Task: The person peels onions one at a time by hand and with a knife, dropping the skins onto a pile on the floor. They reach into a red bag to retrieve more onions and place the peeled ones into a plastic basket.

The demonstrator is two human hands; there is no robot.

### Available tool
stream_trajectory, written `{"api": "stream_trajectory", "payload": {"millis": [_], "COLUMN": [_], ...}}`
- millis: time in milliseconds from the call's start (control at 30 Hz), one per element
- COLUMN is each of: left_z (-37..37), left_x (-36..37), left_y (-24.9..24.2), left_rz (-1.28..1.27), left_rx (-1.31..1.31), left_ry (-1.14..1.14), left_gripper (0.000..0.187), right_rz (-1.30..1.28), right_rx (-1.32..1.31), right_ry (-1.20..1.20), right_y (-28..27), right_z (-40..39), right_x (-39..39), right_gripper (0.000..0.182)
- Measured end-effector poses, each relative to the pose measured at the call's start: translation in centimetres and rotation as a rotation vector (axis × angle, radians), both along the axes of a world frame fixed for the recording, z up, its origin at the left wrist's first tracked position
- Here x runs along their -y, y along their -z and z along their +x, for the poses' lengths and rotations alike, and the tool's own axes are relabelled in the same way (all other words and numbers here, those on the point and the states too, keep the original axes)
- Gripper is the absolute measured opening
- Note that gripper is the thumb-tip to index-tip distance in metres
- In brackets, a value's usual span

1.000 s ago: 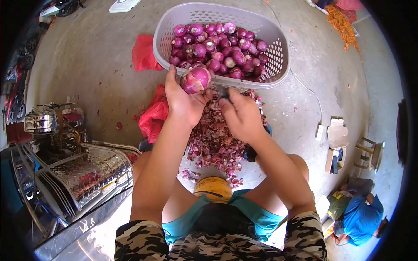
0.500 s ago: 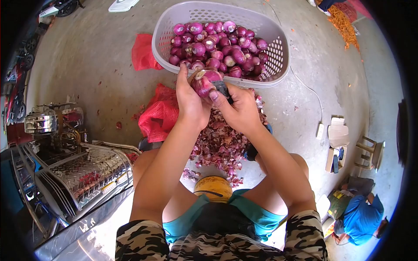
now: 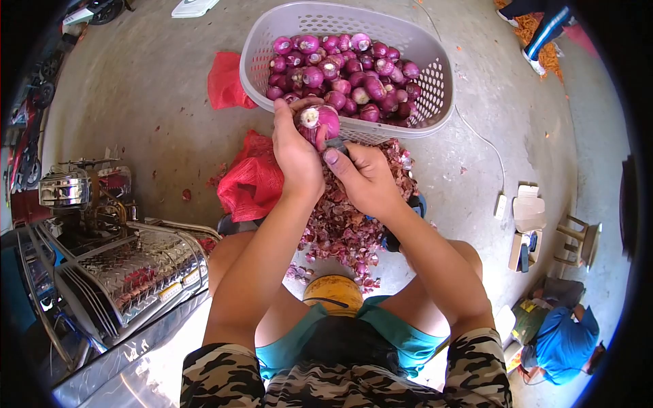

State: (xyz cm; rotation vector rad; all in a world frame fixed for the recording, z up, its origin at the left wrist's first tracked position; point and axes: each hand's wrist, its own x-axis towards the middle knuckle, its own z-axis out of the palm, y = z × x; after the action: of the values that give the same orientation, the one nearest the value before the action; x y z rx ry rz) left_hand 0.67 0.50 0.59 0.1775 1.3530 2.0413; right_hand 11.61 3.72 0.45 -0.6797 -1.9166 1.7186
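My left hand [image 3: 297, 155] is wrapped round a large peeled-looking red onion [image 3: 328, 122], its pale cut end turned up toward me. Close on its right, my right hand [image 3: 369, 178] is closed on a dark, flat, knife-like tool [image 3: 336, 144], mostly hidden by the fingers, at the onion's lower right side. Just beyond both hands stands a grey plastic basket [image 3: 435, 126] with many purple onions [image 3: 373, 87] in it. Beneath my hands a heap of dry onion skins [image 3: 347, 228] covers the floor.
A red mesh bag [image 3: 248, 187] lies left of the skins, with another red piece [image 3: 226, 81] beyond it. A yellow container [image 3: 333, 292] stands between my legs. Shiny metal machinery [image 3: 143, 265] is at left. Another person [image 3: 564, 343] sits low at right; someone's leg [image 3: 547, 34] shows at top right.
The onion has turned so its pale end faces up, and it has shifted slightly left. My right hand and the dark tool have moved down along it. A person's legs at top right have stepped further into view.
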Motion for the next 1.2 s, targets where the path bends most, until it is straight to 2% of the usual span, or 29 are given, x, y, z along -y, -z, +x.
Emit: {"api": "stream_trajectory", "payload": {"millis": [200,233,367,567,667,733,833,867,933,967,1100,1200], "left_z": [-0.4,-0.5,-0.2,0.1,-0.5,-1.4,-2.6,-2.9,-3.3,-3.6,-3.6,-3.9], "left_x": [-0.1,-0.1,0.0,0.1,0.0,-0.3,-0.1,0.0,0.2,0.1,0.0,0.5], "left_y": [0.6,0.7,0.2,-0.1,0.0,0.5,-0.3,-0.7,-0.3,0.0,0.0,0.7], "left_rz": [0.017,0.021,-0.022,-0.064,-0.062,0.013,0.084,0.100,0.128,0.139,0.165,0.320], "left_rx": [-0.110,-0.152,-0.365,-0.471,-0.397,-0.195,0.144,0.265,0.290,0.300,0.458,0.686], "left_ry": [0.016,0.017,0.031,0.030,0.018,0.016,0.071,0.100,0.150,0.176,0.252,0.459], "left_gripper": [0.050,0.050,0.049,0.049,0.050,0.049,0.048,0.047,0.047,0.047,0.045,0.044], "right_rz": [-0.043,-0.009,0.157,0.278,0.224,0.174,0.484,0.585,0.782,0.740,0.708,0.663], "right_rx": [-0.030,0.035,0.022,0.117,0.115,0.051,0.170,0.341,0.687,0.766,0.745,0.724], "right_ry": [0.091,0.142,0.194,0.211,0.132,0.083,-0.097,-0.147,-0.247,-0.278,-0.201,-0.149], "right_y": [0.5,0.5,0.6,0.7,-0.2,-0.6,-1.2,-1.3,-1.4,-1.1,-0.4,-0.7], "right_z": [0.5,0.6,0.1,0.0,0.5,0.9,2.2,2.7,3.7,4.2,4.5,4.2], "right_x": [-0.6,-0.9,-1.0,-0.6,-0.6,-0.7,-1.9,-2.3,-2.9,-3.0,-3.3,-3.3], "right_gripper": [0.028,0.032,0.033,0.029,0.030,0.032,0.037,0.039,0.041,0.043,0.035,0.032]}}
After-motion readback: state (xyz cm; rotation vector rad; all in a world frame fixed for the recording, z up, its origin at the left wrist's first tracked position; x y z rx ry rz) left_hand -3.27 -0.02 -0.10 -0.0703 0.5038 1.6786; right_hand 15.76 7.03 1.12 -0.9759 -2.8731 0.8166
